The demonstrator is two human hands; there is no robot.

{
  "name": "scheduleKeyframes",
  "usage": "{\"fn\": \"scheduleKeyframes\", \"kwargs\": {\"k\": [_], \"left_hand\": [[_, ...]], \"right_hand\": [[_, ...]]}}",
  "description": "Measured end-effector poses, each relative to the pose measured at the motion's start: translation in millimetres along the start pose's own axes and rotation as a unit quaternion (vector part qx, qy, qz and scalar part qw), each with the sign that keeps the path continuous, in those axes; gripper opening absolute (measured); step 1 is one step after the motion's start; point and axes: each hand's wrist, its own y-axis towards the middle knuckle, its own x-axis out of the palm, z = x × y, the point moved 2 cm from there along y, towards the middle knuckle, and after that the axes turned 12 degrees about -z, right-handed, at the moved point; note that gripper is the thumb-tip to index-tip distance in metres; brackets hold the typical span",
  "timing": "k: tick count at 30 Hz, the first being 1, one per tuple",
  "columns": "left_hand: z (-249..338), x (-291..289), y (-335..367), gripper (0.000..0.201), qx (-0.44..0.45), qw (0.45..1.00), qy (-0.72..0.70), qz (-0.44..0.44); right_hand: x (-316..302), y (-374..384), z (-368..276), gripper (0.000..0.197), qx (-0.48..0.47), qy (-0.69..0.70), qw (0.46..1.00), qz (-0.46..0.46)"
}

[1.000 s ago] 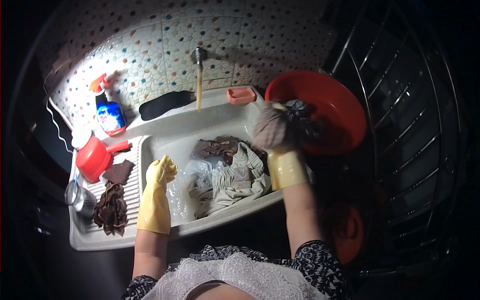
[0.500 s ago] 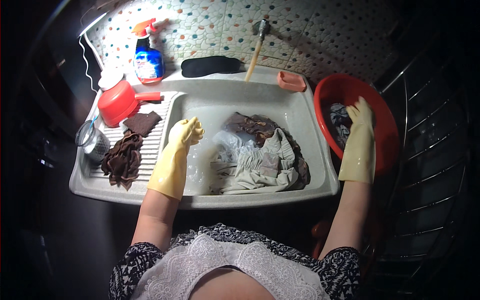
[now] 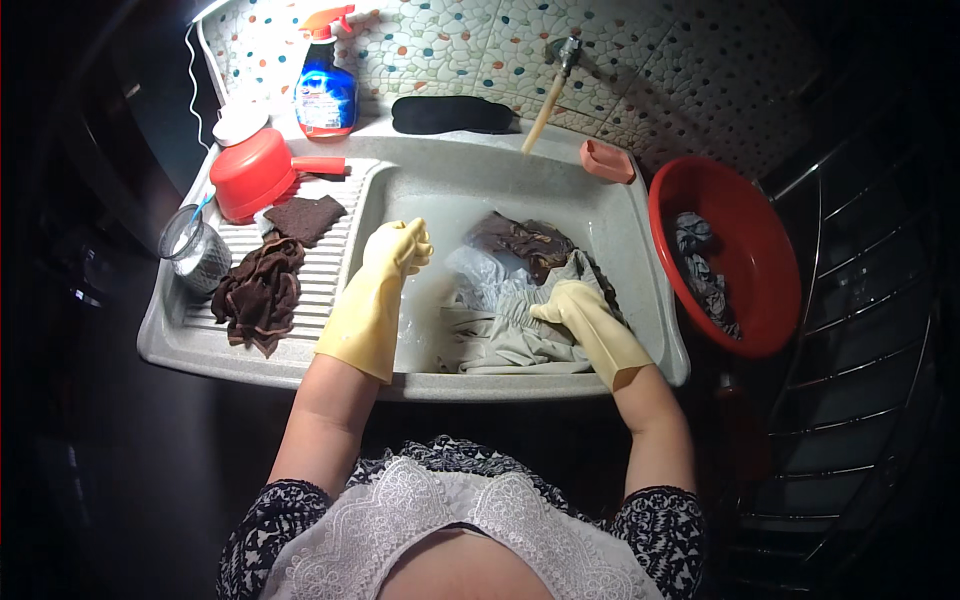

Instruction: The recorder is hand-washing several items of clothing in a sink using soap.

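Note:
Both my hands wear yellow rubber gloves. Over the left part of the sink basin (image 3: 420,180), my left hand (image 3: 400,248) is curled into a fist, with nothing seen sticking out of it. My right hand (image 3: 575,308) is on a wet, light grey garment with a gathered elastic waistband (image 3: 500,340), its fingers closing on the cloth near the band; the fingertips are partly hidden. Behind it in the basin lie a dark brown patterned cloth (image 3: 515,238) and a pale bluish-white cloth (image 3: 485,275) in cloudy water.
On the ribbed drainboard at left are a red dipper (image 3: 253,175), a brown cloth (image 3: 258,295), a brown pad (image 3: 305,218) and a glass jar (image 3: 195,250). A spray bottle (image 3: 327,95), black pad (image 3: 452,115), tap (image 3: 552,95) and soap dish (image 3: 607,161) line the back. A red basin (image 3: 770,260) holds cloth.
My right hand has come left out of the red basin to the grey garment in the sink. The left fist stays over the basin. The view has shifted slightly.

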Motion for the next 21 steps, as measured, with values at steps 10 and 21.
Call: {"fn": "scheduleKeyframes", "kwargs": {"k": [10,21], "left_hand": [[-6.4,12.1,-7.9,0.027,-0.032,0.996,0.077,-0.025],[13.2,77.8,-15.9,0.031,0.02,0.871,0.483,-0.082]], "right_hand": [[15.7,36.8,1.5,0.085,-0.029,0.012,0.998,-0.049],[-0.6,41.2,97.5,0.02,-0.298,0.653,0.694,-0.053]]}}
